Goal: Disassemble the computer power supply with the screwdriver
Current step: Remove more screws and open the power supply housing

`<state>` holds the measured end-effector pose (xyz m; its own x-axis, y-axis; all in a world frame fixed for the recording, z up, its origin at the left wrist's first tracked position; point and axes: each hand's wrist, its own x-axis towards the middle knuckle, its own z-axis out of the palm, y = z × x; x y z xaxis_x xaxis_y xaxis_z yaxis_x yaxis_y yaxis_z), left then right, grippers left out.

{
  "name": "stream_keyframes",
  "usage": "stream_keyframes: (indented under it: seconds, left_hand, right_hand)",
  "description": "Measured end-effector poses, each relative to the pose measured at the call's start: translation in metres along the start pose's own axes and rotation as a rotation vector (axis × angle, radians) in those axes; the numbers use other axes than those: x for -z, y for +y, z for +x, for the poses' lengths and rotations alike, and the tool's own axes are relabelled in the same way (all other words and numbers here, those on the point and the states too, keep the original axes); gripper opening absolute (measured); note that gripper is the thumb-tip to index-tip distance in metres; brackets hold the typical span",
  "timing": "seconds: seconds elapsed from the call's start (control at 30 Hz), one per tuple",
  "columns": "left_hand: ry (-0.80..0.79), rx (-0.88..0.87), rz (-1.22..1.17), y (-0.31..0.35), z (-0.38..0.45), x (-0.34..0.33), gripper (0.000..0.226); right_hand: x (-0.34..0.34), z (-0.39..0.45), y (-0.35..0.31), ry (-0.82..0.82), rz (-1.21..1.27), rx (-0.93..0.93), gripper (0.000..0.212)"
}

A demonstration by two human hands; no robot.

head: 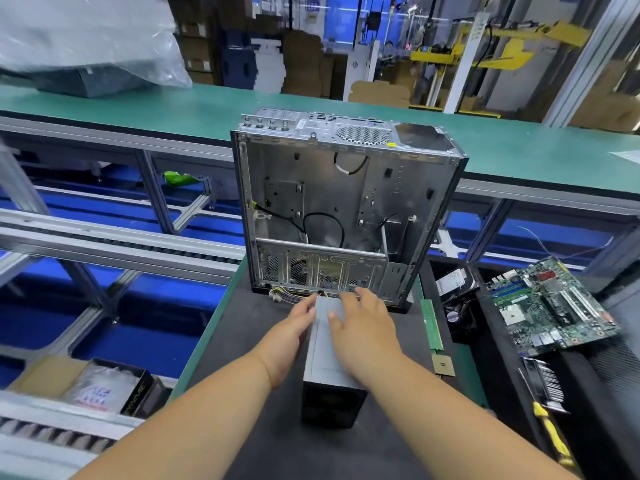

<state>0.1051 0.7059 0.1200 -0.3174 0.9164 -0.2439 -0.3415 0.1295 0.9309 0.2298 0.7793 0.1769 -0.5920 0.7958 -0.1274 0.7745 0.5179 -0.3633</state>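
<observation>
While the grey metal box-shaped power supply [330, 355] lies on the dark work mat [263, 393] just before the open silver computer case [343, 209], the left hand [294, 332] and right hand [363, 323] rest on it, fingers relaxed (yellow-handled screwdriver [554, 434] well apart, right).

1. We see a bright, even scene, with no hard shadows beside the fingers [360, 296].
2. Beyond the fingertips, the open computer case [343, 209] looks sharpest and carries soft sheen on its metal.
3. Far above and left of the fingers, the plastic wrap [86, 39] glares white and smears with motion blur.
4. Well right of the fingers, the yellow screwdriver [554, 434] blurs.
5. Wide-angle distortion bends the conveyor rails [121, 237] and frame edges.
</observation>
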Motion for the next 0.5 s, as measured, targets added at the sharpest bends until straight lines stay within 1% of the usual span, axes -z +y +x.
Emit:
stream_keyframes:
  seconds: [0.13, 0.23, 0.33, 0.5]
  left_hand:
    - [0.007, 0.030, -0.057, -0.005, -0.003, -0.012, 0.032]
    - [0.037, -0.028, 0.034, -0.006, -0.003, -0.011, 0.030]
    - [0.037, -0.104, 0.144, -0.007, -0.003, -0.008, 0.033]
    - [0.022, -0.129, 0.186, -0.010, 0.000, -0.006, 0.038]
  right_hand:
    - [-0.012, -0.002, -0.009, -0.068, -0.104, -0.069, 0.060]
    - [-0.017, -0.001, -0.008, -0.055, -0.092, -0.074, 0.059]
    - [-0.018, -0.002, -0.007, -0.036, -0.100, -0.077, 0.059]
    - [-0.020, -0.004, -0.005, -0.014, -0.143, -0.073, 0.059]
